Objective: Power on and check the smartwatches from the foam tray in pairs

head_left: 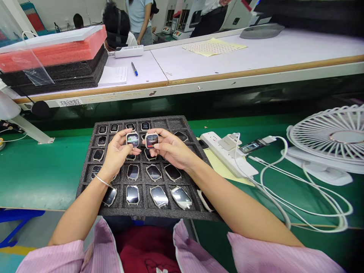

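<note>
My left hand (118, 153) grips a smartwatch body (132, 139) with a lit screen, the thumb near its lower edge. Close beside it, my right hand (172, 148) grips a second smartwatch body (151, 141), also lit, with the thumb on the lower part of its screen. Neither watch has a strap. Both hands are above a black foam tray (142, 215) divided into square compartments. Several more watch bodies lie in it, such as a dark-screened watch (154, 172) in the middle. A few in the far row show lit text. My hands hide part of the tray.
A white power strip (227, 153) with cables (318, 185) and a white fan (330, 140) stand on the right of the green table (42, 163). On the raised shelf are foam sheets (57, 53), a pen (134, 69) and a yellow sticker sheet (214, 47). People are beyond.
</note>
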Tool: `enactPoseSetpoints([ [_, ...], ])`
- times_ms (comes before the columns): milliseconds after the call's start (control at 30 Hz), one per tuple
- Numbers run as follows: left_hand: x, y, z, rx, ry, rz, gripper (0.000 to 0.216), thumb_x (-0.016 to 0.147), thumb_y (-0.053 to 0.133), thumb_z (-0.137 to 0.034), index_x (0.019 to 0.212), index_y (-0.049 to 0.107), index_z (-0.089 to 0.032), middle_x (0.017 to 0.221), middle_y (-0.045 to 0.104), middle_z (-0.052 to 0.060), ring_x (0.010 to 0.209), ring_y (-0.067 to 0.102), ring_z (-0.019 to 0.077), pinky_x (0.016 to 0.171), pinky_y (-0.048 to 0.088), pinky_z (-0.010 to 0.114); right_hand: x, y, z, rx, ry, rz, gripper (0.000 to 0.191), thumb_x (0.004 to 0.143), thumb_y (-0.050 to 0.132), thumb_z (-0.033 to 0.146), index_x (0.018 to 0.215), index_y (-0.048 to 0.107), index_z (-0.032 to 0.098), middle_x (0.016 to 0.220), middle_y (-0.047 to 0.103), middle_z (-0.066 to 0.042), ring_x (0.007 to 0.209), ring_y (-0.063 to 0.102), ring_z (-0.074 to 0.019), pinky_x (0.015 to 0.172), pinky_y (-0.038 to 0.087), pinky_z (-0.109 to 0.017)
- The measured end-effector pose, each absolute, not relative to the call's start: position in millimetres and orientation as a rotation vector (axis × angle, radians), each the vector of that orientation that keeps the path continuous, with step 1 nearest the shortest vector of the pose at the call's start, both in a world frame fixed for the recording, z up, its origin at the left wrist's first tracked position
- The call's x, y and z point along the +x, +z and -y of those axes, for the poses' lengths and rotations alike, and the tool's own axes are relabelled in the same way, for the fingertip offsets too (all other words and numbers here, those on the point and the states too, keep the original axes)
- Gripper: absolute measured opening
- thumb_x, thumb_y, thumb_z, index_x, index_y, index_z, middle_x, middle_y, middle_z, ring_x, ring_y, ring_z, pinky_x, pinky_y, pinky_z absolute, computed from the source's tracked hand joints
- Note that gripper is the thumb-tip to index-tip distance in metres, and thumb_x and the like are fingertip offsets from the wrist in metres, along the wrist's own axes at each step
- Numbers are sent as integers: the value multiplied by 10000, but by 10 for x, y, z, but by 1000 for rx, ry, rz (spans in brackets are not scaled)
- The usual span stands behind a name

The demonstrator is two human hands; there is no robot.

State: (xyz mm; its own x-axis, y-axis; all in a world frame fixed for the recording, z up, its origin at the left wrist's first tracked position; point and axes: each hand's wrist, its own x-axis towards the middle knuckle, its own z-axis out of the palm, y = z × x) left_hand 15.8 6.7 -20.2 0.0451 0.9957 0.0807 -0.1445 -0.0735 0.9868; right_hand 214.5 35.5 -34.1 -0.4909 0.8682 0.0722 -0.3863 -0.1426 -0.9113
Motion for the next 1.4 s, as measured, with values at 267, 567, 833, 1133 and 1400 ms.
enactPoseSetpoints([
  [267,173,-173,-61,1239,1316,-1079,413,728,743,-229,1108,585,-187,922,674,-4,522,622,52,505,528,186,2143,-338,-342,-601,1782,1211,407,755,734,151,1130,600,233,848,696,22,640,644,-120,616,509,-260],
  [567,165,-137,-32,1191,1280,-1063,399,737,676,-233,1121,580,-184,937,671,1,556,673,85,552,568,228,2133,-338,-345,-605,1783,1222,425,752,731,168,1145,579,221,896,704,7,637,636,-117,613,493,-268],
  [833,174,-145,-38,1208,1283,-1090,379,745,675,-259,1104,589,-175,916,674,0,532,668,84,529,568,225,2143,-325,-333,-607,1789,1223,426,741,738,164,1131,576,215,938,726,-7,627,641,-110,608,486,-263],
  [1133,160,-137,-34,1167,1297,-1067,368,729,663,-253,1084,603,-179,852,663,-18,522,670,99,520,575,240,2138,-343,-338,-607,1797,1237,423,756,726,162,1147,575,216,972,727,-14,632,647,-110,622,504,-268],
  [1400,160,-147,-48,1156,1285,-1057,407,708,636,-209,1113,607,-180,850,663,-20,549,681,105,545,584,249,2137,-352,-336,-618,1767,1261,415,759,701,150,1147,570,217,962,715,-13,635,635,-116,616,504,-275],
])
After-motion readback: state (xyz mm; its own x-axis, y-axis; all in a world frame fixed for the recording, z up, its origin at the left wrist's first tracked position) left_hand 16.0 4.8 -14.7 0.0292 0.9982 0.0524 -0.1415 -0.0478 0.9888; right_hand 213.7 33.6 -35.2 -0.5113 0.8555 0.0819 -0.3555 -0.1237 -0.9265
